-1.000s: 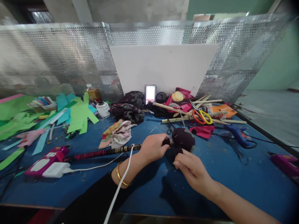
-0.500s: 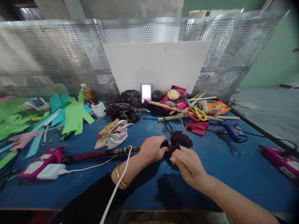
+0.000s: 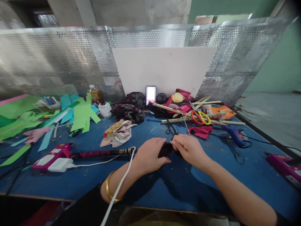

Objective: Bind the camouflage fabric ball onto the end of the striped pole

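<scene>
A stick wrapped in black, pink and cream thread [image 3: 101, 153] lies level over the table and runs under my left hand [image 3: 149, 157]. That hand curls around a dark cloth bundle [image 3: 166, 150] at the stick's right end, thumb stretched out below it. My right hand [image 3: 190, 150] pinches the dark material at the bundle's right side; its fingertips hide exactly what they grip. A thin cord [image 3: 185, 122] rises behind the right hand toward the sticks. A white cable [image 3: 125, 175] crosses over my left forearm.
Scissors [image 3: 197, 116] lie on wooden sticks [image 3: 172, 120] behind my hands. A blue glue gun [image 3: 235, 135] and a magenta power strip [image 3: 285, 168] are at right. At left are another power strip [image 3: 53, 155], a pink glue gun [image 3: 37, 135] and a crumpled cloth [image 3: 121, 133].
The round dark cloth end that showed beyond my right hand is now covered. My right hand has moved up and right, and my left hand's fingers have spread over the bundle.
</scene>
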A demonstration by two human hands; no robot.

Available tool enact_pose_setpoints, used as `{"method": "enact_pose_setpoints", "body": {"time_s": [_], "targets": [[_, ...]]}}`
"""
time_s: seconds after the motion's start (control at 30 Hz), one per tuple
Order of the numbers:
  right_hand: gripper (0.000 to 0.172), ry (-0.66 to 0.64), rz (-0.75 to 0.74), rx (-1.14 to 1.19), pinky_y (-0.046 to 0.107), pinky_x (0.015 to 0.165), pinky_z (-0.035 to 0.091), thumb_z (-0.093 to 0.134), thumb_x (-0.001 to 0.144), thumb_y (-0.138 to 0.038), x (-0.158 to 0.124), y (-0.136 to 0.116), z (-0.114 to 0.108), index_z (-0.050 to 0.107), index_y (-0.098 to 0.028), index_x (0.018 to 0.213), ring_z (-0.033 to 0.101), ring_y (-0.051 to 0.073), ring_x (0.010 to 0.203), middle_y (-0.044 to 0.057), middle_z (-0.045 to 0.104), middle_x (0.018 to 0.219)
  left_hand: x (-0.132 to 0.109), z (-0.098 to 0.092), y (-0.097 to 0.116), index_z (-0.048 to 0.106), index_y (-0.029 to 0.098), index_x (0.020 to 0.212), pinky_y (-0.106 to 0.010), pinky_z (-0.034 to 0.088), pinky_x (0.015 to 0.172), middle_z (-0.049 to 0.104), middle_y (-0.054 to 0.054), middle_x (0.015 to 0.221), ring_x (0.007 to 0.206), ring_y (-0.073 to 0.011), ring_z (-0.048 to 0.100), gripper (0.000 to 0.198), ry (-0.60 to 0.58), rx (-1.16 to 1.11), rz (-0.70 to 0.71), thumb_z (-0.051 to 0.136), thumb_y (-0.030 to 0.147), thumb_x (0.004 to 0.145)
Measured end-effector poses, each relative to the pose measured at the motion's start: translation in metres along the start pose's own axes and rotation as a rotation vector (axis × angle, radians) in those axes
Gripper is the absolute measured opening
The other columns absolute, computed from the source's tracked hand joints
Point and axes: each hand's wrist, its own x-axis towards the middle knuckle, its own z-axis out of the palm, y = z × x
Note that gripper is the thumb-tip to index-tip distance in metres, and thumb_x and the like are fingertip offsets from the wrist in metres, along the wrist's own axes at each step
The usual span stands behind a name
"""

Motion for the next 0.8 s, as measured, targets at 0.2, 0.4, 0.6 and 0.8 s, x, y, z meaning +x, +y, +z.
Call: {"method": "enact_pose_setpoints", "body": {"time_s": [0.2, 0.4, 0.6, 0.8], "targets": [[0.032, 0.049, -0.117, -0.057, 0.028, 0.060, 0.029, 0.034, 0.096, -0.026, -0.020, -0.001, -0.002, 0.045, -0.019, 0.067, 0.043, 0.015, 0.062, 0.001, 0.048, 0.061, -0.053, -0.028, -0.024, 0.055, 0.015, 0.120, -0.042, 0.043, 0.100, 0.061, -0.011, 0.122, 0.115, -0.0248, 0.054, 0.036, 0.196, 0.155, -0.147, 0.048, 0.031, 0.088], [0.025, 0.105, -0.196, 0.116, 0.027, 0.062, 0.030, 0.034, 0.094, -0.015, -0.041, 0.012, -0.006, 0.041, -0.020, 0.071, 0.041, 0.015, 0.064, 0.000, 0.046, 0.063, -0.091, -0.058, -0.064, 0.058, 0.019, 0.121, -0.043, 0.043, 0.099, 0.062, -0.010, 0.123, 0.115, -0.0274, 0.055, 0.049, 0.219, 0.307, -0.179, 0.042, 0.052, 0.088], [0.020, 0.117, -0.215, 0.158, 0.028, 0.061, 0.033, 0.037, 0.092, -0.013, -0.045, 0.021, -0.003, 0.041, -0.021, 0.074, 0.042, 0.016, 0.066, 0.000, 0.047, 0.066, -0.111, -0.098, -0.088, 0.067, 0.023, 0.107, -0.041, 0.046, 0.094, 0.070, -0.005, 0.109, 0.103, -0.0272, 0.062, 0.057, 0.122, 0.332, -0.303, 0.035, 0.064, 0.085], [0.019, 0.124, -0.235, 0.169, 0.029, 0.061, 0.037, 0.038, 0.091, -0.015, -0.043, 0.023, -0.005, 0.040, -0.022, 0.073, 0.045, 0.016, 0.062, 0.000, 0.047, 0.063, -0.144, -0.133, -0.113, 0.066, 0.029, 0.102, -0.041, 0.037, 0.102, 0.069, 0.008, 0.107, 0.103, -0.0200, 0.060, 0.042, 0.182, 0.204, -0.496, 0.042, 0.059, 0.084]]}}
